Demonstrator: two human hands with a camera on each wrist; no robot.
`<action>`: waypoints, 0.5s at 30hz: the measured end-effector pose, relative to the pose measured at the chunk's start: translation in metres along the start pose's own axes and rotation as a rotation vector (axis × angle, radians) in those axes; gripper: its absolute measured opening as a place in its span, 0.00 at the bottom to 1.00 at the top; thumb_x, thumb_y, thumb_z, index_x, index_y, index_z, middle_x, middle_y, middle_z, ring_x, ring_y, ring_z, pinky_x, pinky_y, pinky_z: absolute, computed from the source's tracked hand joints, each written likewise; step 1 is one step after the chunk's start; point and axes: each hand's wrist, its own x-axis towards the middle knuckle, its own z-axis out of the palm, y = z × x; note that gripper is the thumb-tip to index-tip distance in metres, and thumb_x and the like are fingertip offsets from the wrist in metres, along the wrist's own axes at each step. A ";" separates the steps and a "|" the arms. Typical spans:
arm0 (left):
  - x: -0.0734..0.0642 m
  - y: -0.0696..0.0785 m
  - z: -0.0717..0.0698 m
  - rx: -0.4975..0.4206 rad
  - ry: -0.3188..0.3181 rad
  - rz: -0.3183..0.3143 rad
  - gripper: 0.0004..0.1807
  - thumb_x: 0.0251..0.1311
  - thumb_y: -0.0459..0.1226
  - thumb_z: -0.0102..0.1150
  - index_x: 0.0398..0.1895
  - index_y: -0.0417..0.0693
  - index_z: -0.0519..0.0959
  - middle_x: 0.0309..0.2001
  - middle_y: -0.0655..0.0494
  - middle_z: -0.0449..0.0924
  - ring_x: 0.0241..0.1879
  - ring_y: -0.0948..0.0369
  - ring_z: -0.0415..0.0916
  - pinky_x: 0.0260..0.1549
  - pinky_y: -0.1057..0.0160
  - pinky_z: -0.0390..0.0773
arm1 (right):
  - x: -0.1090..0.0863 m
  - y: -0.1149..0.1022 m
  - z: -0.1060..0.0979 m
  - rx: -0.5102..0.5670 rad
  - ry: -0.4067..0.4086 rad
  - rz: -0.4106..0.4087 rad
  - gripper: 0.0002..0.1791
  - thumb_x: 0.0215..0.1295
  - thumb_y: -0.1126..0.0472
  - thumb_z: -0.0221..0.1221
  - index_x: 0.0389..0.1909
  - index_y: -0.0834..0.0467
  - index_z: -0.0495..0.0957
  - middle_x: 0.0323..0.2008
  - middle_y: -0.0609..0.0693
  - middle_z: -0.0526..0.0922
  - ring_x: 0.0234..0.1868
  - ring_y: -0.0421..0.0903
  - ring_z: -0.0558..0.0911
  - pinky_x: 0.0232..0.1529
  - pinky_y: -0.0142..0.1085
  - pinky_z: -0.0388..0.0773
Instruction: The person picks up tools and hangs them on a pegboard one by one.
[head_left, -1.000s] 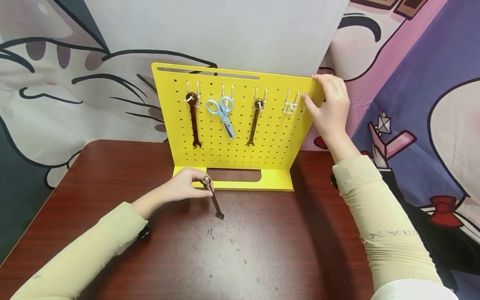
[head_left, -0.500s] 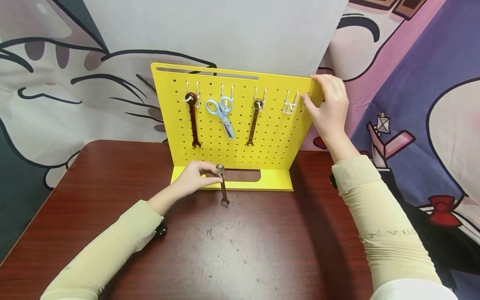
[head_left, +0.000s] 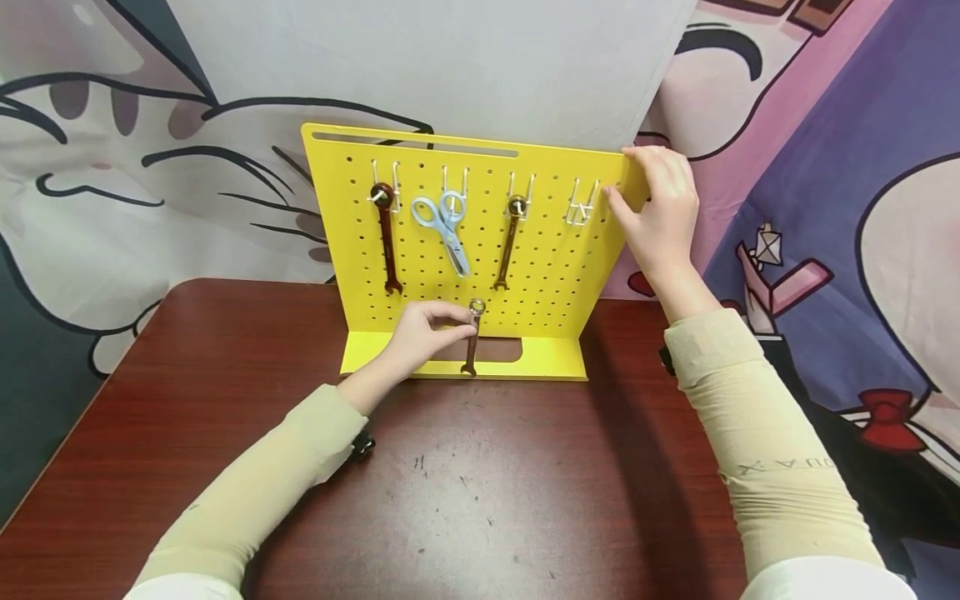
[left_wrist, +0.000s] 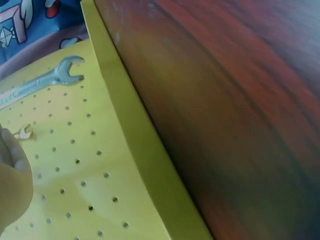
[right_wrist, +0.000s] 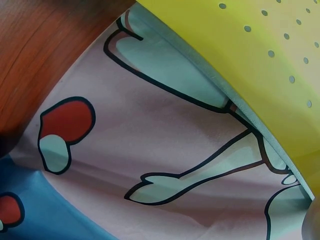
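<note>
My left hand pinches a combination wrench near its ring end, in front of the lower part of a yellow pegboard. The wrench hangs with its open end down; in the left wrist view that open end shows large against the board. My right hand grips the board's upper right edge, thumb on the front face. On the board's white hooks hang a dark red wrench, light blue scissors and another wrench. The rightmost hook holds nothing.
The pegboard stands on its yellow base at the back of a dark red wooden table. Behind it is a wall cloth printed with cartoon figures.
My left hand has moved right and up toward the board, carrying the wrench, which has swung from slanted to nearly upright. My right hand stays at the board's edge.
</note>
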 end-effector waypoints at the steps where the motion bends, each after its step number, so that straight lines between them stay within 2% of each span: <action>1: 0.002 0.001 0.003 -0.002 0.004 0.003 0.11 0.59 0.25 0.74 0.45 0.29 0.88 0.49 0.36 0.90 0.43 0.73 0.86 0.53 0.66 0.87 | 0.000 0.000 0.000 0.000 0.000 0.000 0.21 0.65 0.62 0.71 0.57 0.63 0.84 0.56 0.61 0.87 0.64 0.60 0.79 0.73 0.46 0.71; 4: 0.008 0.005 0.011 0.009 0.014 0.014 0.11 0.60 0.26 0.74 0.45 0.30 0.89 0.48 0.37 0.90 0.44 0.68 0.88 0.54 0.63 0.87 | 0.001 0.000 0.000 0.002 0.000 0.000 0.20 0.65 0.62 0.71 0.57 0.63 0.85 0.56 0.61 0.87 0.64 0.59 0.79 0.73 0.46 0.71; 9: 0.017 0.013 0.027 -0.004 0.013 0.027 0.10 0.60 0.27 0.75 0.44 0.31 0.89 0.48 0.37 0.91 0.48 0.52 0.89 0.56 0.55 0.88 | 0.001 0.001 0.001 0.003 0.003 0.002 0.21 0.65 0.61 0.72 0.57 0.62 0.85 0.55 0.60 0.87 0.64 0.60 0.79 0.73 0.47 0.71; 15: 0.030 0.027 0.045 0.001 0.008 0.050 0.10 0.61 0.29 0.75 0.44 0.33 0.90 0.48 0.38 0.91 0.49 0.46 0.89 0.56 0.57 0.87 | 0.000 0.002 0.001 0.002 0.006 0.003 0.21 0.64 0.61 0.72 0.57 0.62 0.85 0.55 0.61 0.87 0.64 0.59 0.79 0.73 0.46 0.71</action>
